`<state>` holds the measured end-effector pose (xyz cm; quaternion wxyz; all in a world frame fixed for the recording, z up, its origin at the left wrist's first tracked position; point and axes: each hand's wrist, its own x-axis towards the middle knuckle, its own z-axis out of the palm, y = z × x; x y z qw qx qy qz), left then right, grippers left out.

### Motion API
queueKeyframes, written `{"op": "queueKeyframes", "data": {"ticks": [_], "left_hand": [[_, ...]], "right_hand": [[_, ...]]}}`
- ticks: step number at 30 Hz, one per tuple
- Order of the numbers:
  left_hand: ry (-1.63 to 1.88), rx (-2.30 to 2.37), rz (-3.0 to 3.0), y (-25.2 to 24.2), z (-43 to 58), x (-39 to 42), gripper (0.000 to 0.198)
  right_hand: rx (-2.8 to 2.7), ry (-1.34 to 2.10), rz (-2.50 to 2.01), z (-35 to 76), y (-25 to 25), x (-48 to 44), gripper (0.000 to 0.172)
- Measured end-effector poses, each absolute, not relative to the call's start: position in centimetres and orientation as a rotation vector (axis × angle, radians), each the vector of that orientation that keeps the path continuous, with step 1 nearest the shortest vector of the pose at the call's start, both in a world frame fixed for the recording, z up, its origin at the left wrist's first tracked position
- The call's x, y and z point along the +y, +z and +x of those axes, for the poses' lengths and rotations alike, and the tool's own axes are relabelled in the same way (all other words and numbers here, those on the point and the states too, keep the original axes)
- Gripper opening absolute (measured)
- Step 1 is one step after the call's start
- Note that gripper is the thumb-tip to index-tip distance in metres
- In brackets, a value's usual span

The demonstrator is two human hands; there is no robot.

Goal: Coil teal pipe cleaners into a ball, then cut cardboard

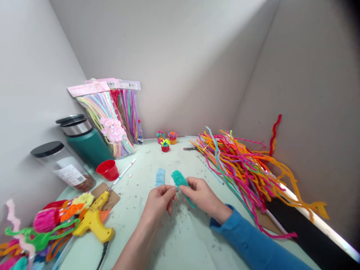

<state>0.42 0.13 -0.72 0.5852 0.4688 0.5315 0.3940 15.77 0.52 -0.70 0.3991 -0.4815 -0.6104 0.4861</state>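
Note:
Over the middle of the table, my right hand (201, 195) pinches a flat piece wound with fuzzy teal pipe cleaner (179, 177). A white patch shows at its left edge, and a teal strand hangs below my right fingers. My left hand (162, 198) is closed in a pinch at the piece's lower left edge; its fingertips hide exactly what part they grip. Just left of the teal piece, a similar light blue wound piece (160, 176) lies flat on the table.
Small fuzzy cupcake-like figures (165, 146) stand at the back. Loose pipe cleaners (239, 165) heap on the right. To the left are a yellow glue gun (95, 223), a red cup (108, 170), a teal bottle (88, 144), a clear jar (67, 168) and pipe cleaner packs (105, 120).

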Motion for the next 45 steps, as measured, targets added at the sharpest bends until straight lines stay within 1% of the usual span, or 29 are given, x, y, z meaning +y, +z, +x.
{"op": "queueKeyframes", "data": {"ticks": [6, 9, 11, 13, 15, 18, 20, 23, 29, 33, 37, 42, 45], "left_hand": [[0.943, 1.260, 1.095, -0.5, 0.5, 0.0, 0.032], [0.985, 1.302, 1.156, 0.2, 0.9, -0.5, 0.033], [0.999, 1.243, 1.189, 0.8, 1.2, -0.8, 0.036], [1.024, 1.120, 1.156, 1.1, 1.2, -1.0, 0.038], [1.085, 1.054, 1.072, 1.2, 1.1, -1.0, 0.037], [1.187, 1.071, 0.947, 0.9, 0.7, -0.7, 0.034], [1.160, 1.063, 0.930, 0.8, 0.6, -0.6, 0.031], [1.076, 1.025, 0.949, 0.5, 0.9, -0.6, 0.028], [1.107, 1.055, 0.922, -0.2, 1.7, -0.5, 0.031], [1.120, 1.102, 0.931, -0.3, 1.8, -0.5, 0.031], [1.109, 1.126, 0.897, -0.2, 1.6, -0.4, 0.032], [1.118, 1.043, 0.834, -0.3, 1.5, -0.3, 0.036], [1.125, 0.989, 0.794, 0.0, 1.6, -0.4, 0.038]], "right_hand": [[-1.551, 1.124, -1.266, 15.8, -0.7, 0.6, 0.020], [-1.579, 0.961, -1.310, 15.6, -0.9, 0.5, 0.020], [-1.584, 0.884, -1.326, 15.5, -0.9, 0.4, 0.018], [-1.557, 0.953, -1.294, 15.3, -0.8, 0.3, 0.017], [-1.484, 1.114, -1.240, 15.3, -0.5, 0.3, 0.018], [-1.357, 1.284, -1.174, 15.4, 0.3, 0.2, 0.021], [-1.320, 1.346, -1.136, 15.4, 0.7, 0.1, 0.021], [-1.304, 1.411, -1.122, 15.3, 0.8, -0.1, 0.019], [-1.326, 1.437, -1.097, 14.8, -0.1, -0.2, 0.013], [-1.367, 1.436, -1.070, 14.8, -0.2, -0.2, 0.017], [-1.478, 1.361, -1.042, 15.0, 0.2, -0.3, 0.016], [-1.636, 1.077, -1.074, 15.3, 0.5, -0.2, 0.023], [-1.686, 0.990, -1.064, 15.4, 0.4, -0.2, 0.023]]}}
